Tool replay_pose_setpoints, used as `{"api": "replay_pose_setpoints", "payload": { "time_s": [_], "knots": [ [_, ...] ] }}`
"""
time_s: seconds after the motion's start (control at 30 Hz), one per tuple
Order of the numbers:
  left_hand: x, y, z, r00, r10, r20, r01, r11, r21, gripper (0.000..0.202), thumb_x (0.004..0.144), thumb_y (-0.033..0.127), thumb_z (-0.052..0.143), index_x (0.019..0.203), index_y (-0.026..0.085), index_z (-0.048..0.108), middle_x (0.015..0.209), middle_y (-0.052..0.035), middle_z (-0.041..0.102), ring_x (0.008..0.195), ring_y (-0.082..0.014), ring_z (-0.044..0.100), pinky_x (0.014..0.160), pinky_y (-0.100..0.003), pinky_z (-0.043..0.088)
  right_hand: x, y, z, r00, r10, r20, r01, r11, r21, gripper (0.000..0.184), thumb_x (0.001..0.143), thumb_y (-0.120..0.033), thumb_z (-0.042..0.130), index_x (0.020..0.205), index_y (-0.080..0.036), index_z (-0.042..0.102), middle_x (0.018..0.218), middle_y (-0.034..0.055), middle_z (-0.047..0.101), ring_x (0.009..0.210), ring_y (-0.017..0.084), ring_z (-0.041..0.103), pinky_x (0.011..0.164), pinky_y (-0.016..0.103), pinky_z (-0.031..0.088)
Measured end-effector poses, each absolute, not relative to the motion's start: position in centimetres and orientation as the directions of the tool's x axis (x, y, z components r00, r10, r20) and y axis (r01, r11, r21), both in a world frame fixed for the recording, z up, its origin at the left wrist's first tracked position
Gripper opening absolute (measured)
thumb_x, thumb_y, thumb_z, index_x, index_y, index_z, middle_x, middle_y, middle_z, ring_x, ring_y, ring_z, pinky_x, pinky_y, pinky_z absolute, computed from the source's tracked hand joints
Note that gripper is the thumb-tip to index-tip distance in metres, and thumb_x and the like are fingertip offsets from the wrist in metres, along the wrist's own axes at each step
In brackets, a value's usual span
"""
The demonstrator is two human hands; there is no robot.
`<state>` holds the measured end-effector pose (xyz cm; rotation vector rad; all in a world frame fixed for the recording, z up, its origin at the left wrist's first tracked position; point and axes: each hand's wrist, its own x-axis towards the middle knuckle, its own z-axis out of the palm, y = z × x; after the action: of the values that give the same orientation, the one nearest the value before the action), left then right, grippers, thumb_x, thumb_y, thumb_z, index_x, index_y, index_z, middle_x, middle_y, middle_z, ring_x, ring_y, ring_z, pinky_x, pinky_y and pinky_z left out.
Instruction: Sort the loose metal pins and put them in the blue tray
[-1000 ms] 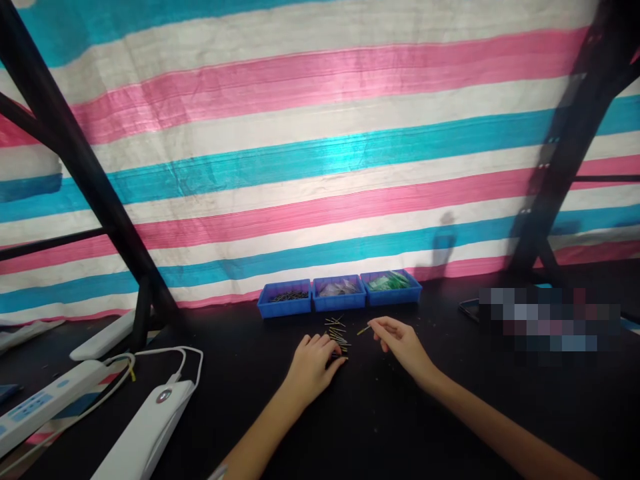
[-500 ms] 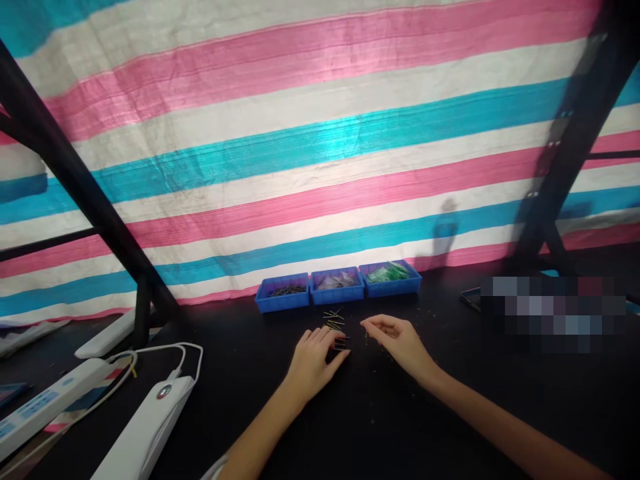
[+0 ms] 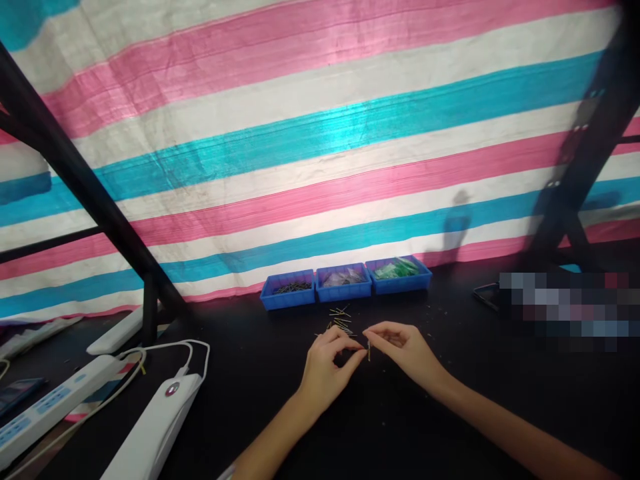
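Observation:
My right hand point(image 3: 407, 345) pinches a thin gold-coloured rod point(image 3: 369, 353) between thumb and forefinger, and the rod hangs down upright. Whether it is a screw or a drill bit is too small to tell. Close to its left, my left hand point(image 3: 330, 365) has thumb and forefinger brought together, their tips almost at the rod. Anything between those tips is too small to make out. Just beyond my left fingers lies a loose pile of similar thin rods point(image 3: 342, 323), gold and dark, partly covered by that hand.
Behind the pile stand three blue bins in a row: one with dark thin pieces point(image 3: 264, 301), one with clear plastic bags point(image 3: 345, 292), one with green bags point(image 3: 403, 285). At left are a white device point(image 3: 155, 427) with a cable and a power strip point(image 3: 55, 400).
My left hand has moved right from the pile towards my right hand, and its thumb and forefinger have closed together. The view has shifted slightly; my right hand still pinches the rod.

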<state>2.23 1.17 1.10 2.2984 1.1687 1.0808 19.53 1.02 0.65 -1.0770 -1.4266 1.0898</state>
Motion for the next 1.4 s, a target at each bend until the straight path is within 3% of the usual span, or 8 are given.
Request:
{"api": "replay_pose_setpoints", "payload": {
  "time_s": [0.3, 0.43, 0.6, 0.83, 1.0, 1.23, 1.4],
  "knots": [
    [2.9, -0.1, 1.7, 0.371, 0.796, 0.478, 0.374, -0.599, 0.708, 0.014, 0.079, 0.020, 0.051, 0.085, 0.019, 0.064, 0.078, -0.0044, 0.056, 0.065, -0.0125, 0.050, 0.061, -0.025, 0.041, 19.7, 1.3, 0.6, -0.097, 0.977, 0.192, 0.059, 0.198, -0.978, 0.026, 0.073, -0.040, 0.062, 0.084, -0.017, 0.068, 0.077, 0.0044, 0.068, 0.074, 0.018, 0.063, 0.070, 0.029, 0.050],
    [3.2, -0.5, 1.6, 0.323, 0.818, 0.476, 0.405, -0.574, 0.712, 0.008, 0.077, 0.024, 0.055, 0.074, 0.019, 0.061, 0.077, -0.0033, 0.055, 0.064, -0.0119, 0.048, 0.060, -0.025, 0.040, 19.5, 1.1, 0.6, -0.124, 0.975, 0.184, 0.052, 0.192, -0.980, 0.026, 0.072, -0.040, 0.063, 0.082, -0.017, 0.068, 0.078, 0.0042, 0.068, 0.074, 0.017, 0.063, 0.070, 0.029, 0.050],
    [3.2, -0.1, 1.4, 0.260, 0.849, 0.459, 0.478, -0.527, 0.703, 0.023, 0.075, 0.028, 0.058, 0.059, 0.018, 0.045, 0.068, 0.0006, 0.046, 0.060, -0.0101, 0.043, 0.056, -0.023, 0.036, 19.6, 1.0, 1.0, -0.093, 0.982, 0.163, 0.046, 0.168, -0.985, 0.024, 0.071, -0.040, 0.064, 0.078, -0.016, 0.066, 0.074, 0.0037, 0.068, 0.072, 0.017, 0.063, 0.070, 0.028, 0.050],
    [3.1, 0.0, 1.2, 0.273, 0.873, 0.405, 0.497, -0.488, 0.717, 0.010, 0.074, 0.030, 0.060, 0.078, 0.020, 0.060, 0.076, -0.0009, 0.053, 0.061, -0.0107, 0.045, 0.056, -0.024, 0.037, 19.7, 1.0, 0.9, -0.107, 0.981, 0.164, 0.044, 0.169, -0.985, 0.023, 0.070, -0.037, 0.066, 0.080, -0.016, 0.066, 0.076, 0.0039, 0.068, 0.072, 0.016, 0.063, 0.066, 0.027, 0.049],
    [3.1, 0.2, 0.9, 0.259, 0.883, 0.391, 0.455, -0.468, 0.757, 0.009, 0.075, 0.028, 0.060, 0.076, 0.021, 0.066, 0.084, -0.0024, 0.057, 0.062, -0.0101, 0.048, 0.056, -0.024, 0.039, 19.4, 0.6, 0.8, -0.127, 0.977, 0.169, 0.059, 0.178, -0.982, 0.022, 0.071, -0.037, 0.064, 0.082, -0.017, 0.066, 0.076, 0.0036, 0.067, 0.072, 0.016, 0.062, 0.067, 0.027, 0.049],
    [3.1, 0.4, 0.9, 0.129, 0.952, 0.276, 0.234, -0.300, 0.925, 0.018, 0.074, 0.033, 0.062, 0.078, 0.018, 0.070, 0.085, -0.0054, 0.061, 0.068, -0.0125, 0.053, 0.057, -0.024, 0.042, 19.8, 0.6, 1.2, -0.066, 0.987, 0.147, 0.162, 0.156, -0.974, 0.025, 0.072, -0.040, 0.063, 0.080, -0.017, 0.068, 0.076, 0.0046, 0.068, 0.069, 0.017, 0.061, 0.063, 0.026, 0.048],
    [3.0, 0.4, 0.7, 0.089, 0.957, 0.275, 0.248, -0.289, 0.925, 0.018, 0.075, 0.032, 0.061, 0.077, 0.016, 0.068, 0.085, -0.0050, 0.060, 0.071, -0.0130, 0.054, 0.062, -0.024, 0.043, 19.6, 0.3, 1.3, -0.160, 0.982, 0.104, 0.219, 0.138, -0.966, 0.024, 0.072, -0.037, 0.062, 0.079, -0.016, 0.070, 0.073, 0.0044, 0.069, 0.067, 0.016, 0.061, 0.059, 0.024, 0.046]
  ]
}}
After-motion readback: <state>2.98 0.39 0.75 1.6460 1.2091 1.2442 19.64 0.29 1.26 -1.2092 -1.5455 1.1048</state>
